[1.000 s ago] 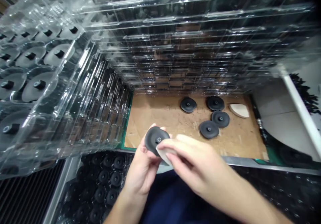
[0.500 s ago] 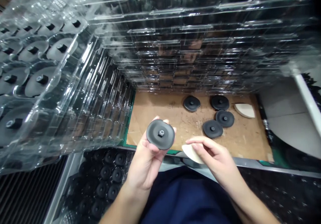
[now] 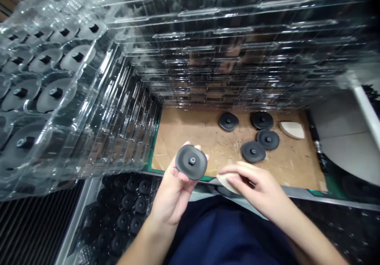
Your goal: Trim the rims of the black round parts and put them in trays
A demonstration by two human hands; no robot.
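Note:
My left hand [image 3: 173,192] is closed round a dark grey rounded disc [image 3: 184,161] with a short central stem, its stem side facing up toward me. Between the thumb and fingers of my right hand [image 3: 257,184] is a cream-coloured pad [image 3: 228,182], thin and curved at its edge; the fingers cover part of it. The pad is just right of the disc and apart from it. Beyond my hands, several similar discs lie stem up on brown cardboard [image 3: 175,132], among them a lone disc [image 3: 228,121] and a nearer disc [image 3: 253,151].
A cream quarter-round piece [image 3: 292,130] lies at the cardboard's right. Tall stacks of clear plastic trays [image 3: 208,51] rise behind it. On the left, a clear tray stack [image 3: 97,95] has discs in its top pockets. More discs in trays [image 3: 127,201] sit low at left.
My right hand has turned slightly, and less of the cream pad's face shows. My left hand still holds the disc, tilted a little differently. The view has shifted slightly.

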